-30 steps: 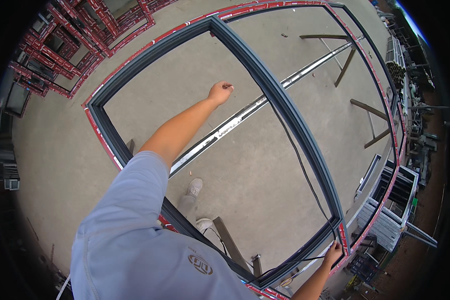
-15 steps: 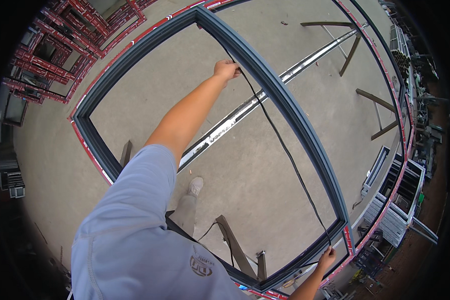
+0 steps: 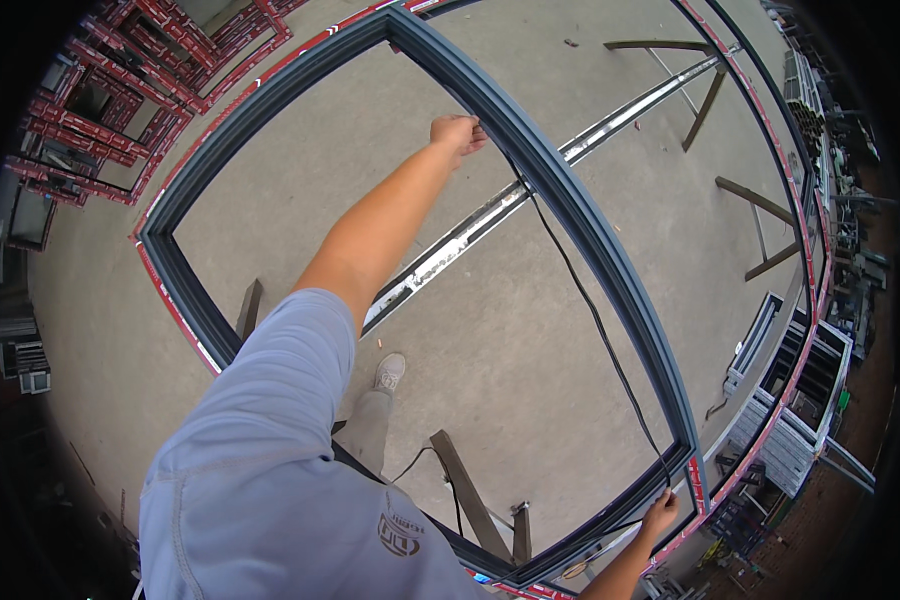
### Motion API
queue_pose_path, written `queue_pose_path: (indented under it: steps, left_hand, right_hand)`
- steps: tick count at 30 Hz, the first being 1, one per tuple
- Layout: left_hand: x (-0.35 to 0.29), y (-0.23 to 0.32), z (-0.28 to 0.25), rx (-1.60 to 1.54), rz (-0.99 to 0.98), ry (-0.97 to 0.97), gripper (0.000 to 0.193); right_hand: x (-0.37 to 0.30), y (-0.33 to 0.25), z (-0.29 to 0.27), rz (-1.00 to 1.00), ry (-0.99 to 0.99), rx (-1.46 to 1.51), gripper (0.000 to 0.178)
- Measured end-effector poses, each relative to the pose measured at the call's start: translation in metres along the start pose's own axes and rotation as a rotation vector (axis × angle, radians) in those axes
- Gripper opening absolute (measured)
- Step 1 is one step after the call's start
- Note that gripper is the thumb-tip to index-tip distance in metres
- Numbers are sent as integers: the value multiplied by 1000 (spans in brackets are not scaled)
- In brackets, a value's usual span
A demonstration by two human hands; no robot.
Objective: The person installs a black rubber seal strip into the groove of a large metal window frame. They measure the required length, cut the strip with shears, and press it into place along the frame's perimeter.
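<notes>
A thin black cord spans the opening of a large dark grey frame, on the inner side of the frame's long right-hand bar. It sags a little away from the bar in the middle and comes close to it at both ends. The left hand, arm stretched out, has its fingers closed on the far end of this stretch, by the bar's inner edge; whether the fingertips also press on the bar cannot be told. The right hand pinches the cord at the near right corner. The hands are well apart.

The step in hand looks like holding the cord along the bar to line it up. The next move seems to call for keeping it gently taut and untwisted, with the slack guided in against the bar.

The frame's edges bound the reach: the bar stands just right of the left hand, and the corner crowds the right hand. Between them the opening gives free room, with bare floor below. A silver rail crosses the opening, passing near the cord's upper part. Lower down are the person's shoe and a slanting brown leg, with a loop of dark cord near it that could snag. Farther out, red-edged frames are gathered at upper left, and brown stands are at the right
</notes>
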State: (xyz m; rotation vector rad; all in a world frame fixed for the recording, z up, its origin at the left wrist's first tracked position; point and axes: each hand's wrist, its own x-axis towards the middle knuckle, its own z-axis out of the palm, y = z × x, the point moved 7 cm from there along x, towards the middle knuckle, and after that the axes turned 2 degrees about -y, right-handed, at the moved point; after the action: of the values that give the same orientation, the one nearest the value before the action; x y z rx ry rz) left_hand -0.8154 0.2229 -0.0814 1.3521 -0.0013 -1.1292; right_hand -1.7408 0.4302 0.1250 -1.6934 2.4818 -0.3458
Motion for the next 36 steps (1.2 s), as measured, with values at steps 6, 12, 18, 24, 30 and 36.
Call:
queue_pose_path:
  steps: [6,12,18,24,30,36]
  left_hand:
    - [5,6,8,238,18,1,19]
    - [4,3,8,200,94,3,17]
    - [7,-4,6,137,122,47,13]
    - [-1,-7,6,81,214,47,19]
    - [1,-11,10,80,288,96,22]
    - [1,-7,8,34,310,82,30]
  right_hand:
    - [14,12,1,-68,6,4,33]
    - [34,22,13,-1,-28,19,33]
    - [79,16,27,85,-61,-7,36]
    - [139,-13,71,33,-80,-279,31]
    - [167,-172,124,-10,125,-6,35]
    - [123,-427,204,-523,32,156,42]
